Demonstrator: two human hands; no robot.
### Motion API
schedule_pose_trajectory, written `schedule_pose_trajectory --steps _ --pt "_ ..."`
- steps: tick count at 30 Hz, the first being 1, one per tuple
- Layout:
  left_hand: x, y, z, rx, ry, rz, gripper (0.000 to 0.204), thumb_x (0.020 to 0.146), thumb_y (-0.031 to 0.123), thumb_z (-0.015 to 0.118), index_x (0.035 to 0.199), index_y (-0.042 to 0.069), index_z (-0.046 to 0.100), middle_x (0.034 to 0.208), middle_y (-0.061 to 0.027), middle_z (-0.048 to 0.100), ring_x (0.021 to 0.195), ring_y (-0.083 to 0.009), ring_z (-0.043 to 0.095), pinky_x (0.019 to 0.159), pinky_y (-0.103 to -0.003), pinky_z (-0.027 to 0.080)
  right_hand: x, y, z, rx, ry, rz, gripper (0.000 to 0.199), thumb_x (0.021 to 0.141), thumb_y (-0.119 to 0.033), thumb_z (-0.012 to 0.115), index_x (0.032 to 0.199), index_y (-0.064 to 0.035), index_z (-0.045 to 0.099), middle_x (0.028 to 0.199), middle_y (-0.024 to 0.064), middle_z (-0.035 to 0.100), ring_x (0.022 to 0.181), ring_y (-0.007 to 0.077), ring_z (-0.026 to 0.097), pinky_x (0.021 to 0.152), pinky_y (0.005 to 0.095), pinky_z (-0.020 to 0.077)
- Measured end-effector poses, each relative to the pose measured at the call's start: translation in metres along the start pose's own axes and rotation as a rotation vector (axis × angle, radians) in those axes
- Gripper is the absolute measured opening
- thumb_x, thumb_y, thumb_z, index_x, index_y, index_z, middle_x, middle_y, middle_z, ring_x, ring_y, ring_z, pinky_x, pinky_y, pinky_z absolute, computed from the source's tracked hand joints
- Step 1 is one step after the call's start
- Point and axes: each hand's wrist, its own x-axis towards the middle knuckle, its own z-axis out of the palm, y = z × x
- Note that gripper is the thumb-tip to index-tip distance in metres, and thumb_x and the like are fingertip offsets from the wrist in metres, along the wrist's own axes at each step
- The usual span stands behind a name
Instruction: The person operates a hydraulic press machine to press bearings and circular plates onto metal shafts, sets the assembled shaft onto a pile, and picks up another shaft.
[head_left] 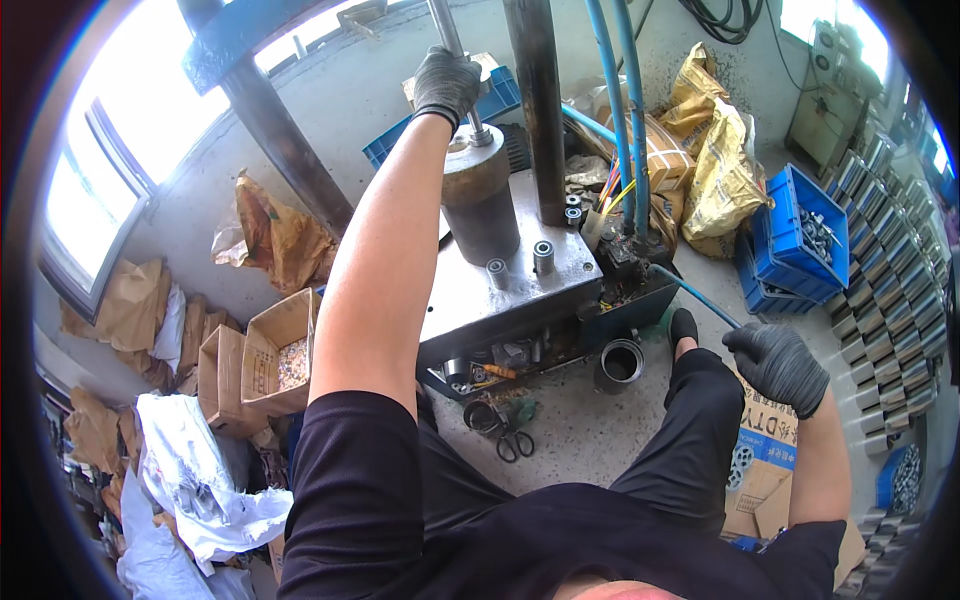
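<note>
A grey glove covers my left hand (447,82), whose fingers are wrapped round an upright metal rod (445,22). The rod's lower end meets the top of a thick steel cylinder (480,205), which stands upright on the metal press table (470,318). Down at the right, my right hand (780,368), also gloved, is closed on the end of a thin blue lever (698,293) that runs out from the press base. Two small metal sleeves, a nearer sleeve (498,273) and a farther sleeve (543,257), stand on the table beside the cylinder.
A dark press column (537,110) and blue hoses (612,100) rise behind the table. Scissors (515,446) and an open metal cylinder (620,364) are on the floor. Blue crates (800,235) and stacked metal tubes (880,270) stand right; cardboard boxes (280,350) sit left.
</note>
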Motion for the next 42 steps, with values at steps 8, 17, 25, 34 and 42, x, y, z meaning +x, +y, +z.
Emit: schedule_pose_trajectory --steps 8,17,25,34,42 --pt "-0.004 0.000 -0.002 -0.027 0.000 0.011 0.038 0.089 0.027 0.065 0.112 -0.003 0.064 0.096 -0.0254 0.074 0.093 -0.0384 0.074 0.084 -0.045 0.059 0.001 -0.003 0.000 0.068 -0.041 0.039 0.026 0.085 -0.011 0.066 0.108 -0.0021 0.074 0.094 0.0202 0.074 0.089 0.0364 0.072 0.083 0.0425 0.0562" --pt "-0.006 0.001 -0.001 0.013 0.027 -0.016 0.037 0.085 0.026 0.068 0.110 -0.002 0.066 0.099 -0.0234 0.074 0.095 -0.0353 0.074 0.087 -0.042 0.059 0.003 -0.009 -0.006 0.138 -0.157 0.149 0.028 0.085 -0.012 0.066 0.110 -0.0019 0.074 0.096 0.0212 0.074 0.092 0.0361 0.072 0.084 0.0423 0.0561" --pt "-0.008 0.006 -0.005 -0.063 -0.012 -0.059 0.038 0.084 0.026 0.069 0.111 -0.001 0.066 0.100 -0.0236 0.074 0.097 -0.0357 0.074 0.088 -0.042 0.058 0.002 0.002 -0.002 0.057 -0.191 0.078 0.028 0.087 -0.007 0.064 0.113 -0.0012 0.073 0.097 0.0190 0.075 0.092 0.0351 0.073 0.084 0.0417 0.0564" --pt "-0.015 0.011 -0.007 -0.080 -0.026 -0.064 0.040 0.084 0.027 0.069 0.112 -0.001 0.066 0.101 -0.0234 0.074 0.098 -0.0356 0.073 0.090 -0.043 0.057 0.004 0.000 0.001 0.114 0.141 0.005 0.024 0.088 -0.006 0.066 0.111 -0.0018 0.072 0.100 0.0208 0.072 0.092 0.0378 0.070 0.083 0.0434 0.0560" --pt "-0.011 0.006 -0.002 0.013 0.007 -0.003 0.038 0.087 0.028 0.066 0.112 0.000 0.066 0.096 -0.0224 0.075 0.094 -0.0353 0.075 0.089 -0.043 0.059 0.132 0.010 -0.050 -0.309 0.698 -0.236 0.011 0.096 -0.010 0.063 0.104 -0.0045 0.066 0.093 0.0185 0.070 0.083 0.0373 0.068 0.077 0.0445 0.0560"
